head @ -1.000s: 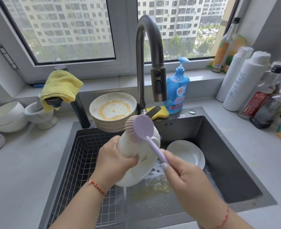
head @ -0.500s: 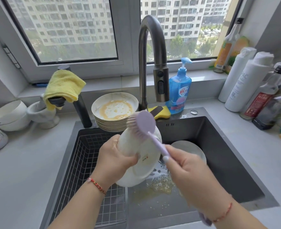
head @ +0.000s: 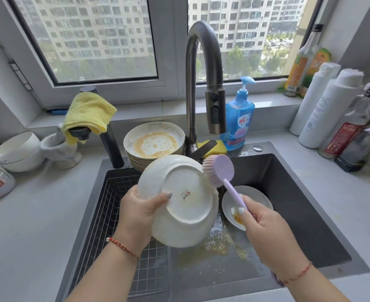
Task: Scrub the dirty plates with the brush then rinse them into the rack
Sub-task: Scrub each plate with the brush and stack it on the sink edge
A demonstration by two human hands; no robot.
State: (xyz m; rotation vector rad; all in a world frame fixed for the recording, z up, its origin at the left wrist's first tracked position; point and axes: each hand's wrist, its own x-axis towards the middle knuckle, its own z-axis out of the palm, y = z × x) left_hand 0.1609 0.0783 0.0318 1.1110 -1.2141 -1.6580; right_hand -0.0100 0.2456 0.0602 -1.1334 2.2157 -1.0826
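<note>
Now you've got the white plate (head: 186, 203) up over the sink (head: 288, 192), its underside facing you, tilted. Your left hand (head: 140, 216) grips its left rim, thumb curled across the base. Your right hand (head: 267, 232) is wrapped round the handle of the lilac brush (head: 221, 173), and the bristles touch the plate's upper right edge. Below, a small dirty plate (head: 258, 199) lies on the sink floor beside a patch of yellowish suds (head: 219, 243). On your left side sits the wire rack (head: 114, 214) inside the sink. Behind the plate, a stack of dirty plates (head: 153, 142) waits by the faucet (head: 201, 62), with the blue soap bottle (head: 240, 116) and a yellow sponge (head: 219, 147) just beyond.
</note>
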